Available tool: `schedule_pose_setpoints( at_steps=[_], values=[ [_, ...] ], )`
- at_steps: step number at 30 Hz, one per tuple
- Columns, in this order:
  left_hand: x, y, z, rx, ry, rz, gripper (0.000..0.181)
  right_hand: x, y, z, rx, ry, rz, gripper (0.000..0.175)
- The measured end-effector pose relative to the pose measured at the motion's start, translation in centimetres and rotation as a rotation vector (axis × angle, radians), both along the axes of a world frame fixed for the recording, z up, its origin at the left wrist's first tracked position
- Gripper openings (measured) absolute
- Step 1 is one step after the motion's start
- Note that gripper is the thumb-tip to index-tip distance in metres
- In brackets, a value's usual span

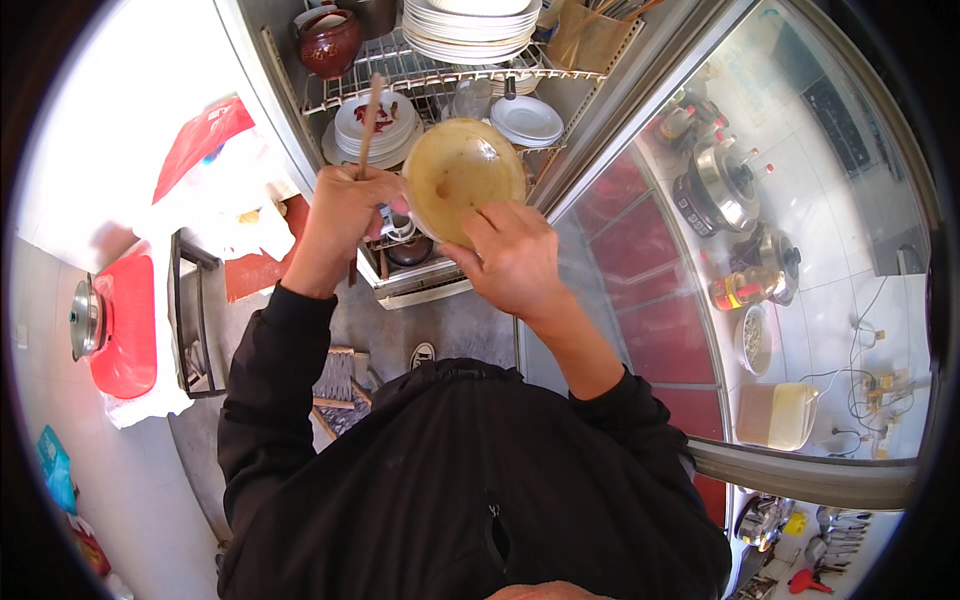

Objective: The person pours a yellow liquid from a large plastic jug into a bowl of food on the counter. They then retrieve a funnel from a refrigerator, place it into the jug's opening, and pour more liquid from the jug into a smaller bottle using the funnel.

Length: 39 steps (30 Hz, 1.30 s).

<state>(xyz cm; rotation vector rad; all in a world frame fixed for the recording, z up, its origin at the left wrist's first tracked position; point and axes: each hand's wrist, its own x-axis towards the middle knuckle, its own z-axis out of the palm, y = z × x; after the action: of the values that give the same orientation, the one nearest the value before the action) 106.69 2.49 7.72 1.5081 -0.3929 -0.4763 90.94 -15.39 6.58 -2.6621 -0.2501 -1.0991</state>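
Note:
My right hand (510,259) grips the near right rim of a round bowl (465,169). The inside of the bowl looks yellowish, with a brown spot; whether it holds anything liquid I cannot tell. In my left hand (341,217) is a pair of wooden chopsticks (369,124), held upright, their lower ends showing below the fist. The left fingertips reach the bowl's left rim. Beyond both hands a cabinet is open, with a wire shelf (420,77). On its lower level a stack of white plates (375,142) has dark red food on top.
A glass door (600,225) stands along the right, with pots and bottles visible in its pane. On the upper shelf sit a brown jar (330,45) and stacked plates (472,34). A small stool (337,379) is on the floor; a red basin (131,330) lies left.

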Motion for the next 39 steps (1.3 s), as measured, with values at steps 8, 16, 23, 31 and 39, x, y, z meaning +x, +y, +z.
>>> schedule_pose_setpoints(
  at_steps=[8, 16, 23, 31, 39],
  values=[
    [-2.0, -0.9, -0.7, -0.011, 0.019, -0.067, 0.017, 1.5, 1.2, -2.3, 0.052, -0.217, 0.084, 0.02],
    [-2.5, -1.4, -1.8, -0.052, 0.115, -0.057, 0.017, 1.3, 1.0, -3.8, 0.015, -0.254, -0.005, 0.017],
    [-2.8, -1.9, -1.7, -0.052, 0.137, -0.037, 0.017, 1.3, 1.0, -3.4, 0.005, -0.233, -0.008, 0.024],
    [-2.5, -2.1, -2.3, -0.045, 0.127, -0.025, 0.018, 1.2, 0.2, -2.2, -0.073, -0.121, 0.052, 0.025],
    [-3.6, -1.8, -3.8, -0.066, 0.118, 0.014, 0.021, -0.5, -0.5, -2.6, 0.059, 0.097, 0.045, 0.017]
  ],
)
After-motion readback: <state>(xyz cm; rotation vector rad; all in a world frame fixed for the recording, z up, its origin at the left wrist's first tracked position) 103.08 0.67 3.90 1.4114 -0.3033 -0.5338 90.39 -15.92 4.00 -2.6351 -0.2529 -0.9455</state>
